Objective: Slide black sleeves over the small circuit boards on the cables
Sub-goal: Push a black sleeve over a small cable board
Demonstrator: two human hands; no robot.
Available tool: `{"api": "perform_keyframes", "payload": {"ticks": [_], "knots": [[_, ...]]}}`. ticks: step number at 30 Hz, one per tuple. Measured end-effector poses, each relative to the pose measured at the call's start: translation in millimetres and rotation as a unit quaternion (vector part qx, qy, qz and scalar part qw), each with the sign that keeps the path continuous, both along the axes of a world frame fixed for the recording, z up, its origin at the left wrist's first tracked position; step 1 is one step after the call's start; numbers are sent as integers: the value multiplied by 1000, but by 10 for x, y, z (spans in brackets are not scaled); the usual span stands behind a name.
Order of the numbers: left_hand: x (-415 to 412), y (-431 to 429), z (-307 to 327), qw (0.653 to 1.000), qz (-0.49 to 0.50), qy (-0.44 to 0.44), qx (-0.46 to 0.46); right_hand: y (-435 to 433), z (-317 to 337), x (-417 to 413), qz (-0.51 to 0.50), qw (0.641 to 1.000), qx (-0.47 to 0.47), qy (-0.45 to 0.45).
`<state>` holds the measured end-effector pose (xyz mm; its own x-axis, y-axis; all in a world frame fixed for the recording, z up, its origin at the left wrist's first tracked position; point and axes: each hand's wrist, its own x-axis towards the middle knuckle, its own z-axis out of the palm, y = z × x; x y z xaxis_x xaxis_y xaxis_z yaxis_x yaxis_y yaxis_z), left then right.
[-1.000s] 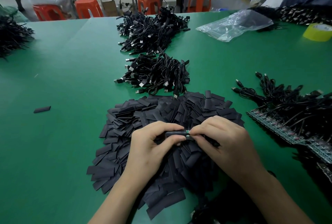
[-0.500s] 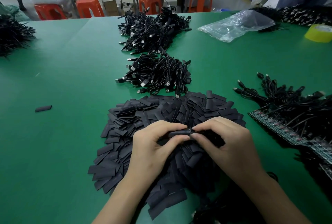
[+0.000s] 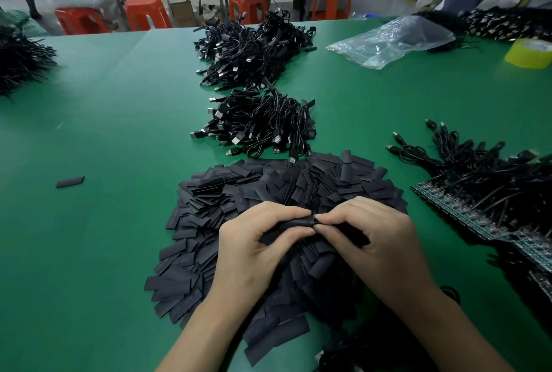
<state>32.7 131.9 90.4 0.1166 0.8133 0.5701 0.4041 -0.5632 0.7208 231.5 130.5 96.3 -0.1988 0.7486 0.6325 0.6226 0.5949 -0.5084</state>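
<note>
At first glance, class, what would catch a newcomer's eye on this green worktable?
A big heap of flat black plastic sleeves fills the near centre of the green table, and above it the left hand and right hand pinch one black sleeve between them. Behind lie two tangled piles of black USB cables; at the right edge runs a row of green circuit boards with black wires.
</note>
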Motion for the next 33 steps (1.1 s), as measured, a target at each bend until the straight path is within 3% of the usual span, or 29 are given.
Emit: {"api": "perform_keyframes", "payload": {"ticks": [11, 25, 33], "knots": [[24, -39, 33, 992, 104, -62, 20, -18, 19, -13, -72, 997, 12, 19], [31, -14, -78, 993, 98, 9, 63, -15, -9, 5, -79, 997, 8, -5], [15, 21, -75, 996, 75, 44, 16, 58, 172, 20, -120, 992, 18, -27]]}}
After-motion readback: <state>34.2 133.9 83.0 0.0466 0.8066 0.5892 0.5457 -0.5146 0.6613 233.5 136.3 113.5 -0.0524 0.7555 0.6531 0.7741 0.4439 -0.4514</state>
